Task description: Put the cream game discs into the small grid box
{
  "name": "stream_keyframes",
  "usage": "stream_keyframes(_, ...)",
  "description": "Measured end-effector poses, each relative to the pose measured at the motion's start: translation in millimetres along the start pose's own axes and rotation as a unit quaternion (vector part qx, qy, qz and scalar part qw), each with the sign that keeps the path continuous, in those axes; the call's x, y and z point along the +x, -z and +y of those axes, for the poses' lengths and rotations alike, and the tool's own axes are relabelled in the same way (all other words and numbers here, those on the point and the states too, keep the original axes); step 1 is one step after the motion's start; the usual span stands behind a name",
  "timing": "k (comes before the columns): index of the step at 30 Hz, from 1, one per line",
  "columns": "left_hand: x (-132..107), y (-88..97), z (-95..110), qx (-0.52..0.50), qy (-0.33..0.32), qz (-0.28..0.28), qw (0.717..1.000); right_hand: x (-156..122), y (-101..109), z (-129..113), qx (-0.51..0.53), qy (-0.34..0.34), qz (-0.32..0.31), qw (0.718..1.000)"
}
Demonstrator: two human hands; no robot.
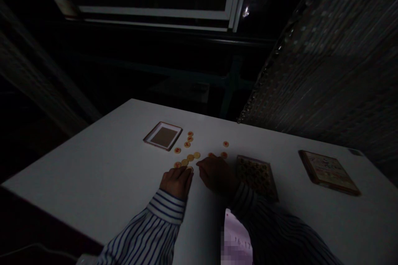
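My left hand (176,181) is palm down on the white table, its fingers close together over a round wooden xiangqi piece (190,169) whose edge shows at the fingertips. Just to the right, my right hand (216,174) is closed, with the index finger bent towards the left hand. Whatever its fingers may hold is hidden. Plain-faced discs (190,157) form a slanting row beyond my left fingers, beside a red-marked disc (177,165). Farther back lie several red-marked discs (187,144). More red-marked discs (224,155) are just past my right hand.
An open shallow tray (153,144) stands left of the discs. Right of my right hand, a box (258,176) holds rows of pieces. A flat box or lid (330,172) lies farther right on the white table (102,161). A lit screen (238,236) shows below my right forearm.
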State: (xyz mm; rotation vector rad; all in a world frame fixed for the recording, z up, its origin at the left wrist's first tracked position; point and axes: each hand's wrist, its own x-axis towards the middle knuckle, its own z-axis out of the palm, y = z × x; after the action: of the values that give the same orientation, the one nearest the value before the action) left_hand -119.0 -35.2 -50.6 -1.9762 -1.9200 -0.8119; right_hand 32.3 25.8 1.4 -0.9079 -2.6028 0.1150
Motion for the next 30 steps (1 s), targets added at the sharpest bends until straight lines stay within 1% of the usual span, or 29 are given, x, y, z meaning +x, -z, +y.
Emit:
stream_keyframes(4, 1, 2.0, -4, -0.117, 0.017, 0.03, 0.993, 0, 1, 1, -0.002, -0.007, 0.019, 1.0)
stream_keyframes(6, 2, 4.7, -4, -0.187, 0.041, 0.042, 0.981, -1, 1, 1, -0.001, -0.008, 0.026, 1.0)
stream_keyframes(8, 4, 8.0, -1, -0.255, 0.08, 0.057, 0.962, 0, 2, 1, -0.002, -0.009, 0.025, 1.0)
stream_keyframes(10, 6, 11.0, 4, -0.323, 0.138, 0.067, 0.934, 0, 3, 0, -0.006, -0.009, 0.018, 1.0)
stream_keyframes(11, 8, 12.4, 7, -0.357, 0.172, 0.068, 0.916, 0, 4, 0, -0.008, -0.009, 0.017, 1.0)
stream_keyframes(15, 13, 16.2, 14, -0.465, 0.31, 0.064, 0.826, 0, 6, -1, -0.006, -0.005, 0.022, 1.0)
stream_keyframes(17, 15, 17.6, 14, -0.5, 0.35, 0.065, 0.789, 0, 7, -1, 0.001, -0.007, 0.032, 0.999)
stream_keyframes(20, 18, 19.2, 13, -0.543, 0.376, 0.06, 0.749, 0, 7, -2, 0.012, -0.008, 0.041, 0.999)
stream_keyframes(25, 19, 20.4, 15, -0.607, 0.395, 0.058, 0.687, 1, 7, -2, 0.02, -0.001, 0.038, 0.999)
stream_keyframes(27, 19, 20.7, 17, -0.619, 0.401, 0.059, 0.673, 1, 8, -2, 0.023, 0.002, 0.04, 0.999)
stream_keyframes(30, 19, 20.5, 16, -0.627, 0.409, 0.049, 0.661, 1, 8, -3, 0.024, 0.004, 0.048, 0.999)
